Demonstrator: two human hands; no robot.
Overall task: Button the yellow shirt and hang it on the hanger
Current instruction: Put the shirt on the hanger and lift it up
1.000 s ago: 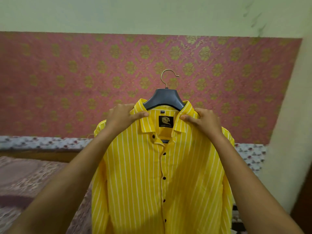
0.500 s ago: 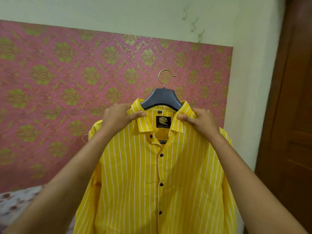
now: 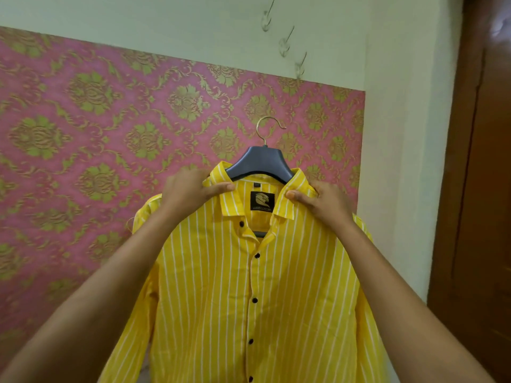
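Both hands were clamped on the collar of the yellow shirt (image 3: 249, 294), just as they had been a second before. My left hand (image 3: 190, 192) pinched the collar's left side between thumb and curled fingers, and my right hand (image 3: 324, 203) pinched its right side. Each sat just over one shoulder end of the hanger (image 3: 260, 165). The shirt hung on that hanger in the air in front of me, carried only by my two grips. The hanger's gold hook stood free above the collar, caught on nothing.

Through the head view the grip had not changed; what I faced had. The bed that had lain below the shirt was gone from sight. The pink wallpaper (image 3: 110, 128) had slid to the left, and a brown door (image 3: 486, 205) had come in at the right edge. Three wall hooks (image 3: 300, 67) now showed on the pale wall, above and a little right of the hanger.

The placket buttons (image 3: 257, 255) I could see were closed, though the top one at the collar looked open. I judged the buttoning mostly done and the shirt seated on the hanger. What seemed left was lifting its hook onto one of those wall hooks, carefully, lest the shirt slip off a shoulder end.
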